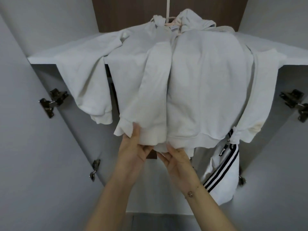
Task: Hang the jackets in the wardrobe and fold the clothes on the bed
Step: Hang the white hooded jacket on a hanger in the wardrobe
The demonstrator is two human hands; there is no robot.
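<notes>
A white hooded jacket (196, 84) hangs on a pale pink hanger (173, 22) inside the open wardrobe, its front open down the middle and its sleeves spread to both sides. My left hand (135, 147) grips the bottom hem of the jacket's left front panel. My right hand (176, 157) holds the hem of the right panel just beside it. Both hands meet at the jacket's lower middle. A second white jacket with dark stripes (221, 170) hangs behind it at the lower right.
A white shelf (46, 57) crosses the wardrobe at the jacket's shoulder height. Open wardrobe doors stand at the left (25, 130) and right (283, 155), with metal hinges (53, 100) on the side walls. The dark brown back panel (130, 12) shows above.
</notes>
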